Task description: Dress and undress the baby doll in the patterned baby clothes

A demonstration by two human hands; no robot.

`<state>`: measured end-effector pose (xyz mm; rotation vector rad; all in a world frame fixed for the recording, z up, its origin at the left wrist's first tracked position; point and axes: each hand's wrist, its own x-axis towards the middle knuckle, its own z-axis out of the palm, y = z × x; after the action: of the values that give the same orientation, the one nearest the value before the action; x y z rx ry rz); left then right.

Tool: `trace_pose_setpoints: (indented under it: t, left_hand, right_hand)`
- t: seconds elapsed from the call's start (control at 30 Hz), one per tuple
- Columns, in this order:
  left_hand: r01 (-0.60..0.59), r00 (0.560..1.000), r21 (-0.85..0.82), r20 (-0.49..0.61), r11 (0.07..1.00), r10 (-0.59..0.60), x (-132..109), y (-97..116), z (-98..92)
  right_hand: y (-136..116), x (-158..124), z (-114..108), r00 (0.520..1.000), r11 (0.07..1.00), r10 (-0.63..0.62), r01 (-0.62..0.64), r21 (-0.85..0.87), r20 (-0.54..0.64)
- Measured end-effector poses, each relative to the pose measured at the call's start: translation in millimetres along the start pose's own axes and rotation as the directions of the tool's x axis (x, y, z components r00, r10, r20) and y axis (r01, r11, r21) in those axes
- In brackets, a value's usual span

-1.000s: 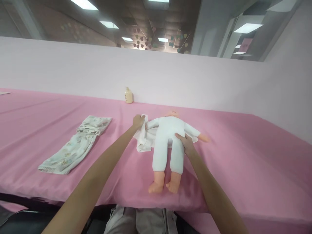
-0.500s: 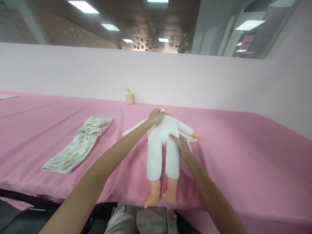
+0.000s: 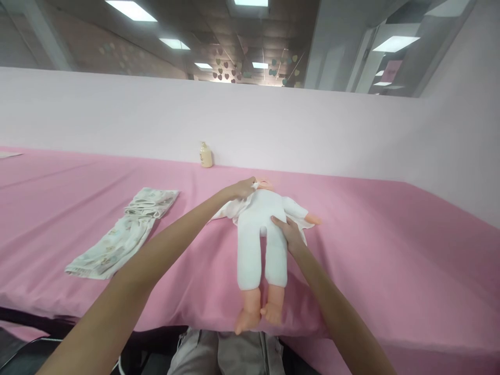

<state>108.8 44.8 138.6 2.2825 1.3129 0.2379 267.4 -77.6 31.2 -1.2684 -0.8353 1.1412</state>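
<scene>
**White cloth [image 3: 229,209] spread beneath the doll [image 3: 253,221], front uncovered**

In the head view, the doll lies on its back on the pink-covered surface [image 3: 375,260], feet toward the person. The left hand [image 3: 242,188] is beside the doll's neck, its grip pinched together on an edge of the white cloth. The right hand [image 3: 289,232] has its grip closed around the doll's hip, thumb on top, the other fingers mostly hidden.

The work looks partway along. The white cloth shows on both sides of the doll, part of it under the arm on the right hand's side, so it seems laid in place behind the body. No cloth is drawn across the doll's front, and no fastening shows. Whether either doll arm is in a sleeve cannot be told; the other arm is hidden.

To the left of the doll, well apart, a patterned cloth [image 3: 121,234] lies folded and unused. Beyond the doll, a pump bottle [image 3: 205,156] stands upright near the wall [image 3: 250,127].
</scene>
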Motion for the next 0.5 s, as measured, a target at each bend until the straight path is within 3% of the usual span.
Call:
trace_pose_setpoints:
  t: [0.07, 0.17, 0.27, 0.4, 0.5]
  left_hand:
    - [0.021, 0.998, -0.175, 0.057, 0.984, -0.011, -7, 3, 1.1]
    - [-0.02, 0.987, -0.444, 0.134, 0.896, 0.088, -14, 14, 15.4]
    - [-0.092, 0.973, -0.542, 0.127, 0.835, 0.19, -13, 22, 39.3]
    - [-0.357, 0.934, -0.402, -0.127, 0.843, 0.334, -10, 21, 74.8]
    - [-0.533, 0.807, 0.03, -0.283, 0.846, 0.518, -15, 15, 100.8]
  right_hand:
    - [1, 1, 0, 1.0, 1.0, 0.0, 0.0, 0.005, -0.003]
    - [0, -2, 2, 1.0, 1.0, 0.006, -0.007, -0.017, -0.008]
    - [-2, -5, 4, 1.0, 0.998, -0.014, 0.013, -0.061, -0.006]
    - [4, 1, 4, 0.999, 0.999, -0.048, 0.047, -0.022, -0.026]
    - [16, 11, -1, 0.995, 0.998, -0.055, 0.052, -0.035, -0.08]
